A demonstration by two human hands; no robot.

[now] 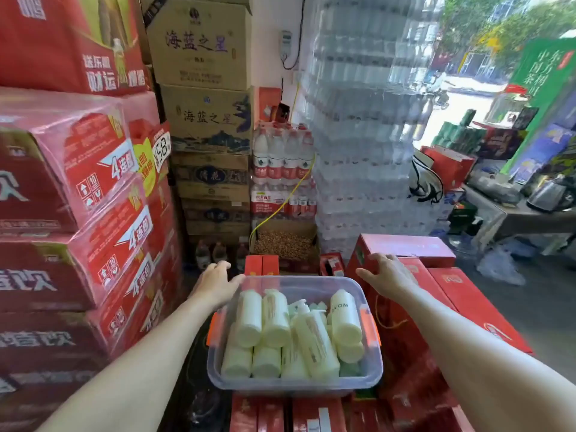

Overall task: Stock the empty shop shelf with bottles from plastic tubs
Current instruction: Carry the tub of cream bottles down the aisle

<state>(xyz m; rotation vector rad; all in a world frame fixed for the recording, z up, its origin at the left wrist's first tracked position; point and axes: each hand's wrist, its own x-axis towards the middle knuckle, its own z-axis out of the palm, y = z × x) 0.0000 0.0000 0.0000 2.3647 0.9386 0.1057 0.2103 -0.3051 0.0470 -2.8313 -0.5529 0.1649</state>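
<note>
Head view: red cartons (78, 188) flank the tub (293, 386)

The plastic tub (294, 380) sits in the middle on flat boxes (271, 413), with bottles (276, 319) lying stacked inside it. The left grip (216, 280) is at its far left corner, the right grip (386, 271) near its far right corner. Gift boxes (464, 294) lie right of the tub and wrapped drink cases (78, 169) stand stacked to its left. Behind it stand cardboard cartons (202, 120), with water-bottle packs (283, 157) to their right.
</note>
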